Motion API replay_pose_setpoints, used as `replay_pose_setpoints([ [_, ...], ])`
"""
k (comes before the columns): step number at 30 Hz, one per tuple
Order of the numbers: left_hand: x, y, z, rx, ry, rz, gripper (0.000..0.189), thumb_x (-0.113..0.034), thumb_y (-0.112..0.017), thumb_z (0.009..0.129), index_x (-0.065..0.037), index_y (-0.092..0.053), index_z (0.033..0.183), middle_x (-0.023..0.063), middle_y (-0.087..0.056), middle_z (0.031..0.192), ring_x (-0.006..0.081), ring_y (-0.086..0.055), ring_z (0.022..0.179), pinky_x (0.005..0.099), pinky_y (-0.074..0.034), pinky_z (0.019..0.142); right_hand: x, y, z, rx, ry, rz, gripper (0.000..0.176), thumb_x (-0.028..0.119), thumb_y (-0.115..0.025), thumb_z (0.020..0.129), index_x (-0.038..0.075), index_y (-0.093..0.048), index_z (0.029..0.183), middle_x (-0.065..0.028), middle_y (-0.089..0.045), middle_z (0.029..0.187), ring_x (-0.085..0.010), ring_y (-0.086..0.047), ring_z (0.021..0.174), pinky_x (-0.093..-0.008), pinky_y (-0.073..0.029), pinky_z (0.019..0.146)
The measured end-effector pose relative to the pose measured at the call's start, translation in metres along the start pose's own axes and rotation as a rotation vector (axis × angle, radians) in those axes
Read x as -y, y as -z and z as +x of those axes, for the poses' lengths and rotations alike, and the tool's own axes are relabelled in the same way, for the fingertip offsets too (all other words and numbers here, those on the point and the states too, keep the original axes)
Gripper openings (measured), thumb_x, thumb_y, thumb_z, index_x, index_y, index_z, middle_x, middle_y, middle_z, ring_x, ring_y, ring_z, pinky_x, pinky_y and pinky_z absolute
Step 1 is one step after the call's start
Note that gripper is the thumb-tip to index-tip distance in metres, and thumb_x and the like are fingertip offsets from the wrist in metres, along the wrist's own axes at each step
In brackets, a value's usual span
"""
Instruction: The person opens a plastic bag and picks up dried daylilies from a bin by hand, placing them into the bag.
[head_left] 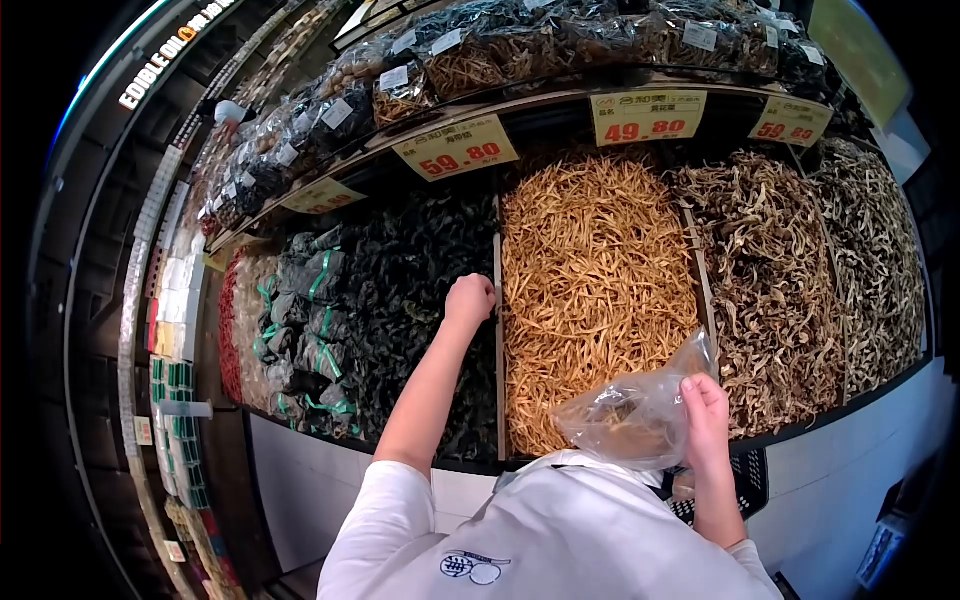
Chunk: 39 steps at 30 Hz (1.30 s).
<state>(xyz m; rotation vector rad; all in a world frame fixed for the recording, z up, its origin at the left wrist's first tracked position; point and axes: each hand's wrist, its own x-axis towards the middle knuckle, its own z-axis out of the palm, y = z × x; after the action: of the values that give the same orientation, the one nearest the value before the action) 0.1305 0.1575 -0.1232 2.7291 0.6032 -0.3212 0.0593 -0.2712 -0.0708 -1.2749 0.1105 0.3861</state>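
My left hand (470, 300) is closed over the bin of black dried seaweed (410, 250), near its right divider; whatever its fingers hold, if anything, is hidden. My right hand (704, 405) pinches the upper right edge of a clear plastic bag (630, 415). Something brownish shows in or through the bag, too unclear to name. Beneath and behind the bag lie golden dried strips (600, 250) in the middle bin. Brown curled dried pieces (765, 290) fill the bin right of it.
Green-tied dark bundles (315, 310) lie left of the seaweed. Wooden dividers (501, 350) separate the bins. Price signs (650, 117) hang below a shelf of packaged goods (480, 70). Another bin of thin dried pieces (870, 260) is at far right. A person (230, 113) appears at upper left.
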Motion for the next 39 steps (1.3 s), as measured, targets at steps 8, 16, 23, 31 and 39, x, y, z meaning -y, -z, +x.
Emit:
replay_pose_setpoints([
  [8,-0.006,0.017,-0.026,-0.066,-0.027,-0.152,0.012,-0.006,-0.065,0.084,0.001,-0.073,0.087,0.0122,-0.071,0.068,0.0191,-0.07,0.058,0.0309,-0.057,0.065,0.003,-0.003,-0.004,0.014,0.009,0.01,0.017,0.014,-0.057,0.101,0.004,-0.062,0.088,0.0035,-0.062,0.081,-0.0024,-0.052,0.071,-0.0187,-0.041,0.066],
  [16,0.001,0.034,-0.048,-0.32,0.027,-0.663,0.017,-0.008,-0.065,0.089,0.003,-0.073,0.098,0.007,-0.07,0.071,0.0117,-0.067,0.059,0.0247,-0.052,0.057,0.004,-0.009,-0.009,0.031,-0.006,0.005,0.018,0.016,-0.055,0.101,0.007,-0.06,0.087,0.0039,-0.061,0.079,-0.0025,-0.051,0.07,-0.019,-0.041,0.067],
  [23,-0.012,0.045,-0.127,-0.337,0.057,-1.186,0.011,-0.009,-0.067,0.092,0.001,-0.07,0.095,0.0019,-0.068,0.072,0.0058,-0.061,0.059,0.0185,-0.043,0.05,0.008,-0.012,-0.012,0.051,0.0,-0.077,0.019,0.018,-0.057,0.101,0.008,-0.06,0.086,0.0055,-0.058,0.079,-0.0021,-0.047,0.071,-0.0191,-0.037,0.066],
  [31,-0.079,-0.025,-0.231,0.039,-0.125,-1.415,0.008,-0.005,-0.069,0.091,0.002,-0.068,0.094,0.0032,-0.067,0.074,0.0058,-0.061,0.06,0.0195,-0.048,0.055,0.012,-0.025,-0.017,0.005,0.049,-0.124,0.019,0.018,-0.057,0.101,0.007,-0.061,0.086,0.0069,-0.056,0.078,-0.0014,-0.045,0.07,-0.0189,-0.035,0.065],
  [39,-0.124,-0.068,-0.23,-0.064,-0.484,-1.021,0.019,-0.012,-0.07,0.089,-0.002,-0.07,0.105,0.0064,-0.069,0.082,0.0124,-0.065,0.063,0.0262,-0.051,0.059,0.013,-0.029,-0.033,0.0,0.141,-0.321,0.02,0.015,-0.057,0.101,0.005,-0.061,0.085,0.0065,-0.058,0.076,-0.0004,-0.046,0.067,-0.0184,-0.034,0.061],
])
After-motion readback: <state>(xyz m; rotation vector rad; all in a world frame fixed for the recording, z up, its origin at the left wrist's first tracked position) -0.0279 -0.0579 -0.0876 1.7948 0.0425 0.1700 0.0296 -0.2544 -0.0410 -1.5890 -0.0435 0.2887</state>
